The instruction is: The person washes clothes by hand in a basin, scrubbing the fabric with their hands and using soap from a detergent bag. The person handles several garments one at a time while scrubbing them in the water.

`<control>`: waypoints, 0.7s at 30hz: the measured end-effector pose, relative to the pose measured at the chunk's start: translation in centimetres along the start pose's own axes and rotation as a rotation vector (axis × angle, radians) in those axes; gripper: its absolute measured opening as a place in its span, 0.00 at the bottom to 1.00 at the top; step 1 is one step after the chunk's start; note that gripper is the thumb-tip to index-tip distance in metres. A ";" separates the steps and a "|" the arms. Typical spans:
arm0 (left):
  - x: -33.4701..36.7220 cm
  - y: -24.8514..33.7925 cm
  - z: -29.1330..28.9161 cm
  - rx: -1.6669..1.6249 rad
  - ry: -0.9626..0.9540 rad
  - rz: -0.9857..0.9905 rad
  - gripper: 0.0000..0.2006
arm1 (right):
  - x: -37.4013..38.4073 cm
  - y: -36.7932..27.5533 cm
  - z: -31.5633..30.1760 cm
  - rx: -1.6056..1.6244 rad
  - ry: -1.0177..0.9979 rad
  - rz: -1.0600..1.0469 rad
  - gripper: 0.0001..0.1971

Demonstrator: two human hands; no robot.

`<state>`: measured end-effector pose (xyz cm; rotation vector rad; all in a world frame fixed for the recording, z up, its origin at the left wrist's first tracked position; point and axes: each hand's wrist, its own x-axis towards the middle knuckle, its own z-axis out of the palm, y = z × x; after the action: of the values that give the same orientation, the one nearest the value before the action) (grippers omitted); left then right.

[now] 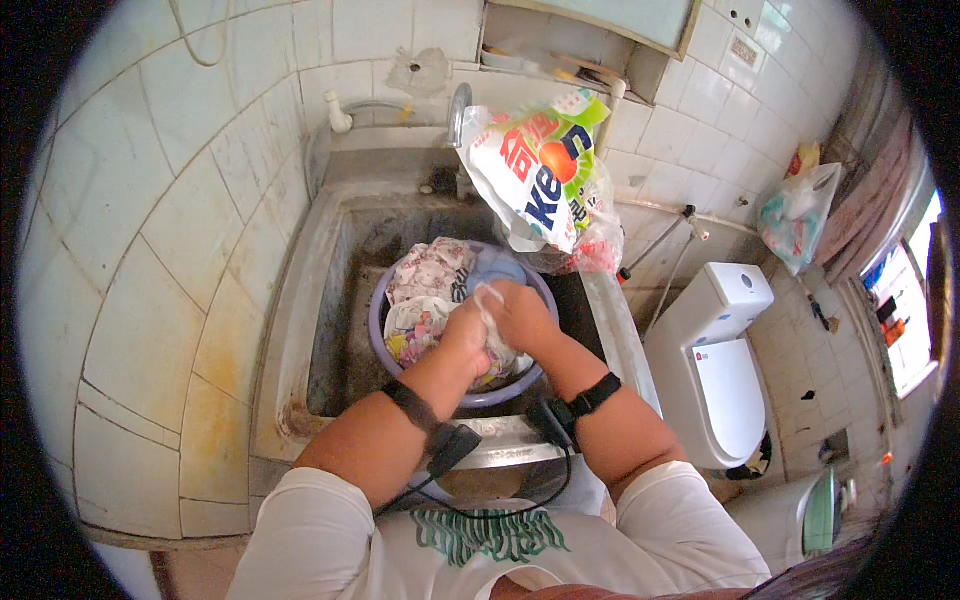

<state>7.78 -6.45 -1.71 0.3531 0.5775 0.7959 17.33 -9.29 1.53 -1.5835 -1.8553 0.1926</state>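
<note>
A purple basin point(376, 337) sits in the sink, heaped with clothes. A white printed garment point(430, 268) bulges at its far left side, with a blue cloth point(497, 268) beside it. Nearer lies a piece with a colourful pattern point(412, 345). Over the basin, my left hand point(466, 338) and my right hand point(527, 316) are close together, both closed on a whitish cloth point(490, 306) that shows between them. My fingers are partly hidden, and the cloth's exact kind cannot be made out.
The basin stands in a worn stone sink point(290, 330) with a curved metal faucet point(460, 112) behind. A large detergent bag point(535, 170) rests at the sink's back right corner. A toilet point(728, 395) is at the right, and a tiled wall point(170, 270) borders the left.
</note>
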 end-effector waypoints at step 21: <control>-0.1 0.1 0.3 0.073 -0.037 -0.008 0.15 | 0.5 0.9 0.2 0.030 -0.034 0.182 0.19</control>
<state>7.88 -6.50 -1.39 0.4318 0.5743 0.7606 17.88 -8.53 1.09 -1.7386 -1.7249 0.3289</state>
